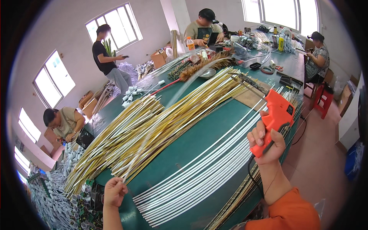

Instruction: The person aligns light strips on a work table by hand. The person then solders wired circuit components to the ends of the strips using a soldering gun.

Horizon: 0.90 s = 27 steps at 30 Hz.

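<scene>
My right hand (264, 140) is wrapped round the handle of a red-orange soldering gun (279, 109), its long dark metal tip pointing to the far left. A cord runs down from the grip. Low on the left, my left hand (115, 191) pinches the near end of a long, thin white strip (147, 141). That strip rises and curves away over the bundles, smeared by motion. Between my hands, several white LED-type strips (195, 184) lie side by side on the green table (184, 151). Beyond them spreads a big pile of yellow and white strips (153, 132).
Grey cables with lamp sockets (50, 195) heap at the left edge. A brown feather duster (203, 68), a metal bowl (207, 73) and tape rolls (267, 70) lie farther back. Several people sit or stand round the table. A red stool (324, 100) stands at right.
</scene>
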{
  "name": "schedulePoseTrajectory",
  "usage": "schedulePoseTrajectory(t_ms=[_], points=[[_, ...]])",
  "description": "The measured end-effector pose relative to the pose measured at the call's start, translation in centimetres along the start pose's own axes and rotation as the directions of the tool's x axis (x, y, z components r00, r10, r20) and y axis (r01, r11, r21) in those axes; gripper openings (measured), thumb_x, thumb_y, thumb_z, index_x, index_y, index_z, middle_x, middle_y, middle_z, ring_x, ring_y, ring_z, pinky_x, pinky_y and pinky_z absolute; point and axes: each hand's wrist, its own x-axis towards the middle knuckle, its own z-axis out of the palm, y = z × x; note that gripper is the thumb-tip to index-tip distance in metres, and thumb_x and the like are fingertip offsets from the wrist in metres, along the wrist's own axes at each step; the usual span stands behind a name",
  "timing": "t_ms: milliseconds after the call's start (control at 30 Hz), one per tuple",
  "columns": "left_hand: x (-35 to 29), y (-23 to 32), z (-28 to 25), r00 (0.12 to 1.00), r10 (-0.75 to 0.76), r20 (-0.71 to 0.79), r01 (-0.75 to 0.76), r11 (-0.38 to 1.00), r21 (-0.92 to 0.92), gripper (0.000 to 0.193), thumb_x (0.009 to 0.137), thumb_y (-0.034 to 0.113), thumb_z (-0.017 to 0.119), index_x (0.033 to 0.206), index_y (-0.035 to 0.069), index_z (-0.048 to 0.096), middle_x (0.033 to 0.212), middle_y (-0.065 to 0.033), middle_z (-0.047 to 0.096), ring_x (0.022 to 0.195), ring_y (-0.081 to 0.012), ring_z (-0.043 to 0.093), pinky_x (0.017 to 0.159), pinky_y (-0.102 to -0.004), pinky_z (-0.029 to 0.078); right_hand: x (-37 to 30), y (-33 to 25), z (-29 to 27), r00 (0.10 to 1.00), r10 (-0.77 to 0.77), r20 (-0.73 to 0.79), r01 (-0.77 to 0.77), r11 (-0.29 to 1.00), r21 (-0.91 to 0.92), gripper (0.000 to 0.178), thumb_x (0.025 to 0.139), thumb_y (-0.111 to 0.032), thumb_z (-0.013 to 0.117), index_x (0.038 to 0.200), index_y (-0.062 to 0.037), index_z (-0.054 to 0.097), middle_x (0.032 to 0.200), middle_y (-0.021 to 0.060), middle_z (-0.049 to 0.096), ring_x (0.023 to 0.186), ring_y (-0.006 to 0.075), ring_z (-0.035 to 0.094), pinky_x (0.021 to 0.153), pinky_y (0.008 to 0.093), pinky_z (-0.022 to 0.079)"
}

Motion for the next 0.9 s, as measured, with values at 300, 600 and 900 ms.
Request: schedulePoseTrajectory(t_ms=[300, 600, 900], points=[[0.8, -0.3, -1.2, 0.992, -0.117, -0.045, 0.114, 0.693, 0.712, 0.022, 0.088, 0.016, 0.062, 0.073, 0.000, 0.062, 0.058, 0.0019, 0.048, 0.053, -0.0075, 0.042, 0.048, -0.0264, 0.034, 0.4, 0.5, -0.7, 0.999, -0.002, 0.051, 0.002, 1.000, 0.001, 0.060, 0.086, -0.023, 0.059, 0.133, 0.0066, 0.036, 0.077, 0.0029, 0.052, 0.059, 0.0099, 0.049, 0.062, 0.0280, 0.039], [-0.1, -1.0, -2.6, 0.949, -0.314, 0.026, 0.209, 0.689, 0.694, 0.010, 0.088, 0.005, 0.063, 0.095, 0.000, 0.068, 0.086, -0.0005, 0.065, 0.079, -0.0084, 0.056, 0.073, -0.0236, 0.046, 0.6, 0.8, -2.0, 0.992, -0.006, 0.127, 0.011, 0.999, -0.034, 0.064, 0.089, -0.013, 0.056, 0.139, 0.0116, 0.026, 0.083, 0.0040, 0.044, 0.063, 0.0078, 0.045, 0.069, 0.0260, 0.037], [-0.3, -0.8, -1.9, 0.914, -0.393, 0.100, 0.202, 0.655, 0.728, 0.006, 0.087, 0.005, 0.064, 0.092, 0.001, 0.066, 0.085, -0.0004, 0.064, 0.080, -0.0091, 0.056, 0.075, -0.0248, 0.046, 0.2, 0.7, -1.5, 0.994, -0.003, 0.113, 0.008, 0.999, -0.048, 0.062, 0.089, -0.012, 0.057, 0.138, 0.0115, 0.027, 0.082, 0.0037, 0.044, 0.064, 0.0076, 0.045, 0.070, 0.0257, 0.039]])
